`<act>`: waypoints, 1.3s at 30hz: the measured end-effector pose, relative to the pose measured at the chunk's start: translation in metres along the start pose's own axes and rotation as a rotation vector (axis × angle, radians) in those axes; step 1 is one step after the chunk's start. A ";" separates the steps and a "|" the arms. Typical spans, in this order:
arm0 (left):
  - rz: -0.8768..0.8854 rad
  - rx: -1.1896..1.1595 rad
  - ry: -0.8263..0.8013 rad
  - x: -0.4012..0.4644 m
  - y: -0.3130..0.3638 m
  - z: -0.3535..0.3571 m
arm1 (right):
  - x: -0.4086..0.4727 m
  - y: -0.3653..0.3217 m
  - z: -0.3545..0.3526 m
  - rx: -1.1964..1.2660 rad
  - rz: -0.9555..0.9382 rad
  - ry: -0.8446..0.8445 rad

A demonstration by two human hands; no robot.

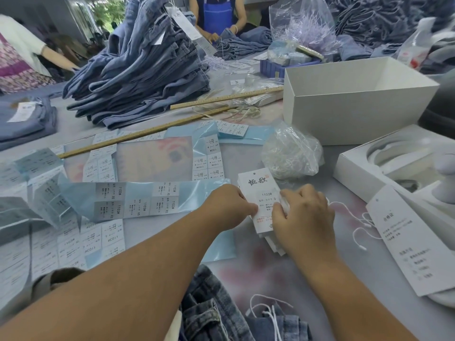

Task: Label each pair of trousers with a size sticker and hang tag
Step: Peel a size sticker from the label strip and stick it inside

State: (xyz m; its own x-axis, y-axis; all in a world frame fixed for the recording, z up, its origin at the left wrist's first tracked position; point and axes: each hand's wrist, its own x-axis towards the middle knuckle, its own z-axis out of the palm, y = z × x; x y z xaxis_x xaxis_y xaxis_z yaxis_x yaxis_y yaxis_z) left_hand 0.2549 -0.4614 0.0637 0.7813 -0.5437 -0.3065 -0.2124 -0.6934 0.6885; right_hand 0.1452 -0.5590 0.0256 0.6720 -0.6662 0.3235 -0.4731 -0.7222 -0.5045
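Nearest the camera, a pair of faded blue denim trousers (pixel 209 313) lies bunched at the table's front edge, white looped strings (pixel 270 313) trailing over it. Just beyond, the person's two hands meet over a small stack of white card hang tags (pixel 263 193) printed with black brush characters and "1103#": the left hand (pixel 229 205) pinches the top tag's left edge with curled fingers, while the right hand (pixel 304 217) grips the stack's right side, thumb pressing on the tag face. To the left, pale blue glossy backing sheets carrying white size stickers (pixel 138 200) marked XS and L spread across the grey table (pixel 157 227). To the right, a long white printed care tag (pixel 416 244) lies beside a loose white cord (pixel 357 225). Behind the hands sits a crumpled clear plastic bag of strings (pixel 293 153), then an open white cardboard box (pixel 352 102) and two long wooden rulers (pixel 147 135). Farther back, a tall heap of folded blue-grey trousers (pixel 140 77) rises, and a worker in a blue apron (pixel 218 13) handles more denim.
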 end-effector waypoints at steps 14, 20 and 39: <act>0.048 0.153 0.033 0.000 -0.003 0.011 | 0.006 0.006 -0.005 0.274 0.190 -0.106; 0.081 0.205 -0.052 0.002 -0.002 0.004 | 0.010 0.009 -0.005 0.325 0.264 -0.124; 0.075 0.268 -0.048 -0.004 0.007 0.002 | 0.012 0.016 0.002 0.398 0.255 -0.103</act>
State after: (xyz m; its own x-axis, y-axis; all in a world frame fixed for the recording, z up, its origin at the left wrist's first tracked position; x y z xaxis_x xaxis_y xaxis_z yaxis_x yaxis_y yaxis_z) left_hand 0.2489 -0.4652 0.0684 0.7302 -0.6158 -0.2960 -0.4215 -0.7470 0.5142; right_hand 0.1466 -0.5782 0.0203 0.6252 -0.7764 0.0794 -0.3888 -0.3981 -0.8309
